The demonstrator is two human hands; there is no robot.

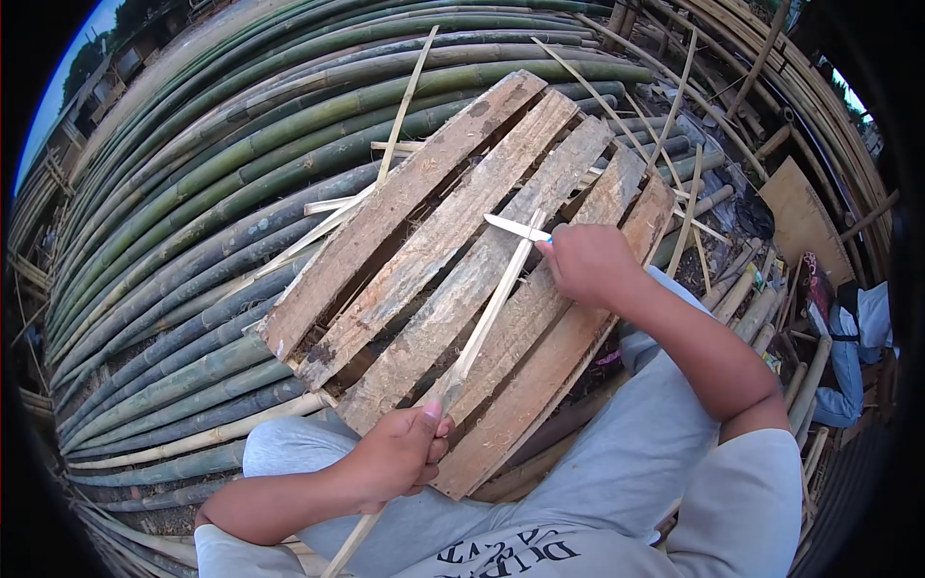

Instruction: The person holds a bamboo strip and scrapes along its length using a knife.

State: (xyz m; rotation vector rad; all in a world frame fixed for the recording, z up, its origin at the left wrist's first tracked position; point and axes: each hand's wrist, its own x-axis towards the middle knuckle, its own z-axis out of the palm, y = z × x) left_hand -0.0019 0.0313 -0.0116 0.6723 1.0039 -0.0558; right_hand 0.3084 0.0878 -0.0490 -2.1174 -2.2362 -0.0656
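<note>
My right hand [590, 265] is closed around the handle of a knife [514, 227], whose pale blade points left. Under the blade runs the far end of a split bamboo strip [493, 310]; whether the edge touches it I cannot tell. My left hand [405, 448] grips the same strip lower down, thumb on top, and its tail passes below the hand toward my lap. Beneath both hands lies a slatted wooden pallet [405, 217], tilted across my legs, with fine shavings on its boards. The knife handle is mostly hidden in my fist.
Long green bamboo poles [289, 140] lie side by side at the left and far side. Several thin bamboo strips [409, 101] stick out around the pallet. At the right are a plywood board [807, 217], blue-grey cloth [840, 376] and a dark plastic bag [754, 214].
</note>
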